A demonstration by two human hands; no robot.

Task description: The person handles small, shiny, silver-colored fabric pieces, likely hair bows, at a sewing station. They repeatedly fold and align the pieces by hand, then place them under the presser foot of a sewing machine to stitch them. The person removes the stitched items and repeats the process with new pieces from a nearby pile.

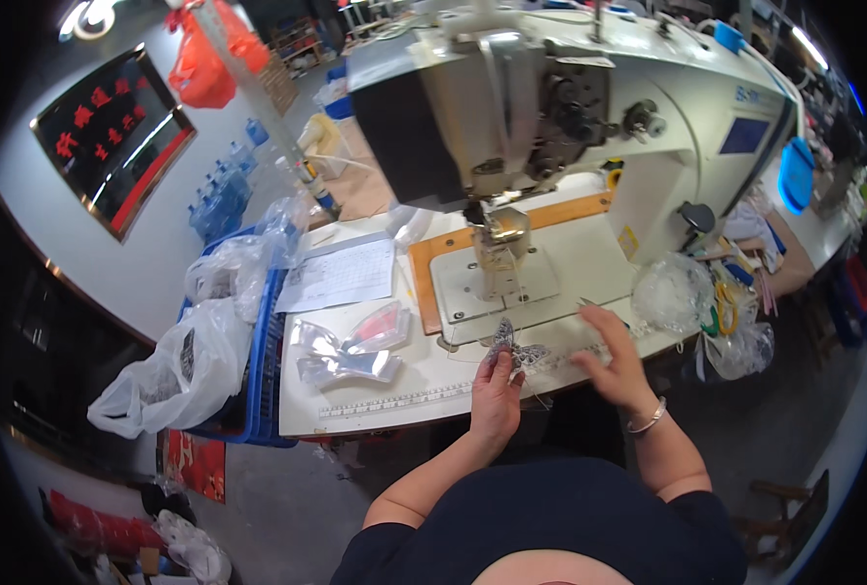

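Observation:
My left hand (497, 398) pinches a grey butterfly-shaped piece (529, 355) with patterned wings, just over the front edge of the sewing table. Beside it on the right, my right hand (616, 363) has its thumb and fingers apart, and I see nothing between them. A small pointed thing (585, 301) shows by its fingertips, too small to name. Right ahead stands a large white sewing machine (589, 117). Its needle and presser foot area (501, 255) is beyond my left hand, over a metal plate (453, 292).
Left on the table (302, 414) lie shiny clear-plastic pieces (350, 346) and a printed sheet (341, 275). A measuring tape strip (404, 400) runs along the front edge. A blue crate (269, 366) with plastic bags (194, 366) stands left. On the right are a clear bag (672, 291) and yellow-handled scissors (726, 307).

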